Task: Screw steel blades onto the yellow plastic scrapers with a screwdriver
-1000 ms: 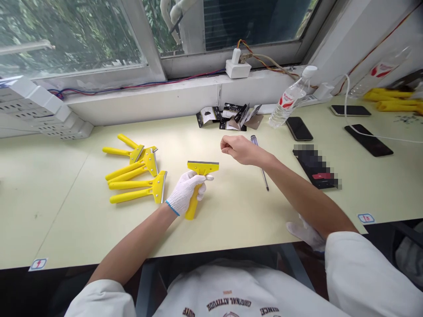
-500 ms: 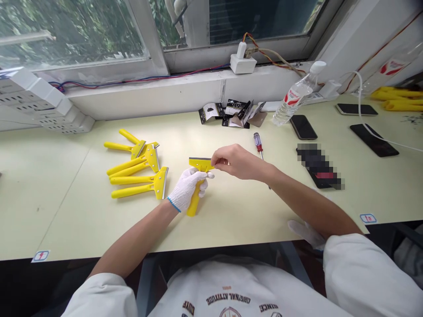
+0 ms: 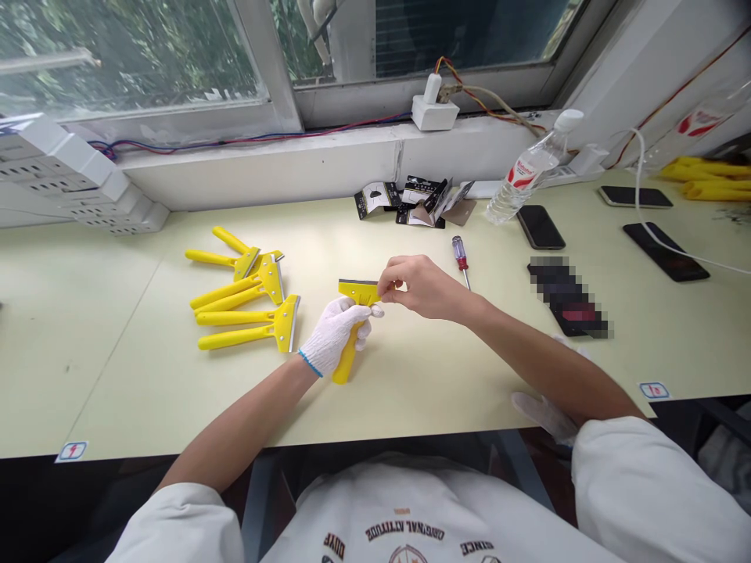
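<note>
In a white knit glove, my left hand (image 3: 339,328) is wrapped round the upper handle of a yellow scraper (image 3: 355,292). The scraper stands nearly upright, its wide blade end away from me and its handle end towards me. My bare right hand (image 3: 418,286) has its fingertips pinched at the right end of the scraper's head. Whether a small part sits between those fingertips is hidden. Several more yellow scrapers (image 3: 249,338) lie in a loose group left of my hands. A screwdriver (image 3: 459,252) with a clear and red handle lies beyond my right wrist.
Black printed cards (image 3: 421,205) lie against the wall ledge. A water bottle (image 3: 531,168) stands at the back right, near several phones, one a black phone (image 3: 540,227). White boxes (image 3: 106,188) are stacked at the back left. A white glove (image 3: 543,414) lies by my right forearm.
The whole view has shifted very slightly. Both hands keep the same hold on the scraper, and nothing else has visibly moved.
</note>
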The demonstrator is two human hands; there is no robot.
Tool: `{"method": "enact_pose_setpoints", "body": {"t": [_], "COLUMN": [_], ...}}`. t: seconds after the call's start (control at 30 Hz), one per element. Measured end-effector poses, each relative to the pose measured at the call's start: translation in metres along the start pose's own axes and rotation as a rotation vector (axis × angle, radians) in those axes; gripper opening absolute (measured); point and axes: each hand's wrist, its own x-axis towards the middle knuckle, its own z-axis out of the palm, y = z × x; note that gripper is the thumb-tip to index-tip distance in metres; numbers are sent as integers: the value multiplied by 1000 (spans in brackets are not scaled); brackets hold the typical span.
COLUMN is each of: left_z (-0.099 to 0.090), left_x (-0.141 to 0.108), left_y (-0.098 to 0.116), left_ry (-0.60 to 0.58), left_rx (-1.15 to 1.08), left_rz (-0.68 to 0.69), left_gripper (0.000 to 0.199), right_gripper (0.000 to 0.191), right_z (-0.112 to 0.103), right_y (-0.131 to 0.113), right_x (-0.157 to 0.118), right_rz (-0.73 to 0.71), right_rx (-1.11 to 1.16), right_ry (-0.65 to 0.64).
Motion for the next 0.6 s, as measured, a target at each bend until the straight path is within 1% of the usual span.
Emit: {"method": "enact_pose_setpoints", "body": {"t": [0.13,0.23,0.33,0.37,0.43,0.5,0.57,0.6], "left_z": [2,3,2,2,2,2,2,3], "left_x": [-2,-2,-2,-2,-2,-2,-3,-3], "left_y": [2,1,0,0,0,1,1,0], "left_ry": [-11,-21,-44,-51,-55,-45,-30,-25], "left_rx": [12,8,14,21,33,32,8,-10], "left_rz": [-6,-6,9,14,12,-5,-33,-52], "left_gripper": [26,26,24,25,25,26,26,27], "right_gripper": [14,14,7,9,20,27,30,31], "right_z": [-1,-2,-4,-3,0,5,6,5], "right_y": [-3,-4,-1,1,8,15,19,21], "right_x": [-1,-1,0,1,2,4,6,8], "right_rz": [39,52,132,181,285,359,381,367], "right_rx": [-23,-37,-14,7,75,159,221,239], "right_ry": [-18,-43,-26,-28,-51,-81,-92,-99]}}
